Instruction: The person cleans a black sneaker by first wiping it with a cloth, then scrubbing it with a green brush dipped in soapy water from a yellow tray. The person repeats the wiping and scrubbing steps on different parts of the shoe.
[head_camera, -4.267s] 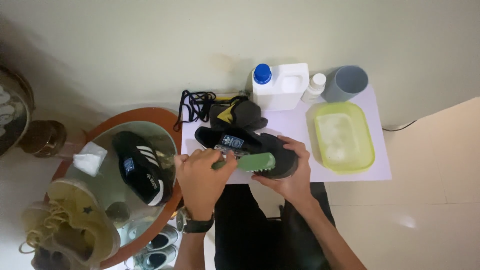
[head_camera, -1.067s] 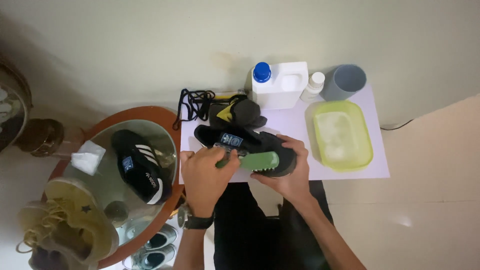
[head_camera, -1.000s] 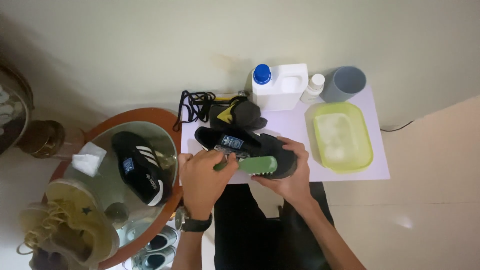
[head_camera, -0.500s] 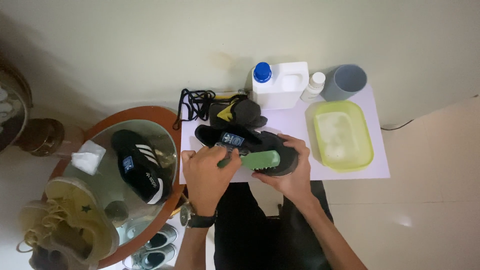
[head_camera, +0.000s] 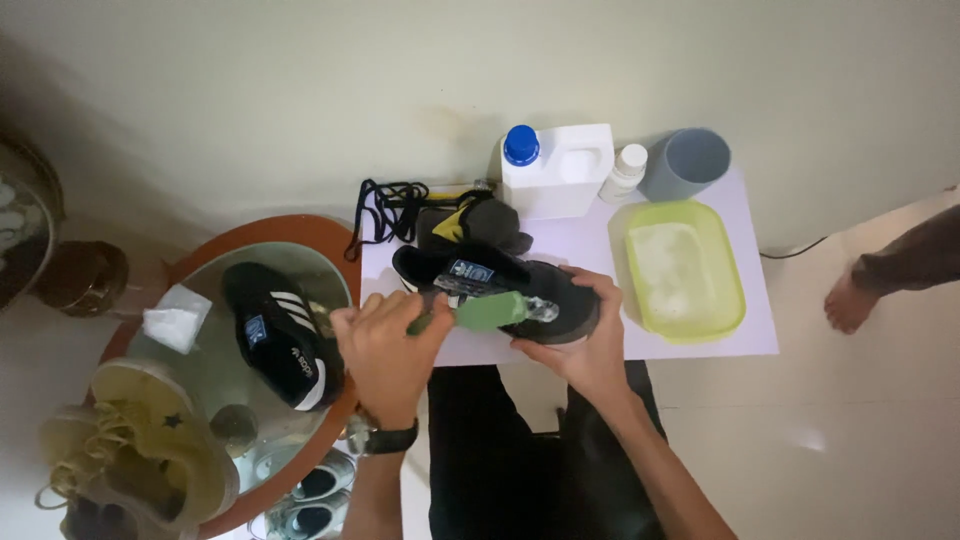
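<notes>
The black shoe (head_camera: 500, 285) lies on the white mat (head_camera: 700, 345), just above its near edge, with its long axis running left to right across the view; its rounded end at the right sits under the right hand (head_camera: 585, 340), and the other end reaches towards the round table (head_camera: 200, 400). Which end is toe and which heel I cannot tell. The right hand cups that end from the near side, fingers curled up over the top and pressed close together, so the shoe is clasped firmly. The left hand (head_camera: 385, 350) is closed round the handle of a green brush (head_camera: 485, 312), fingers wrapped tight, thumb along the top; the brush lies roughly along the shoe's length, its head resting on the upper near the middle and pointing right. Behind the shoe sit a dark insole and cloth heap (head_camera: 480, 225) and loose black laces (head_camera: 385, 205). Farther back stand a white jug (head_camera: 560, 175) with a blue cap, a small white bottle (head_camera: 625, 172) and a grey cup (head_camera: 690, 162). A yellow-green tub (head_camera: 735, 290) with pale suds sits to the right. On the table's glass top lies a second black shoe with white stripes (head_camera: 285, 335).
</notes>
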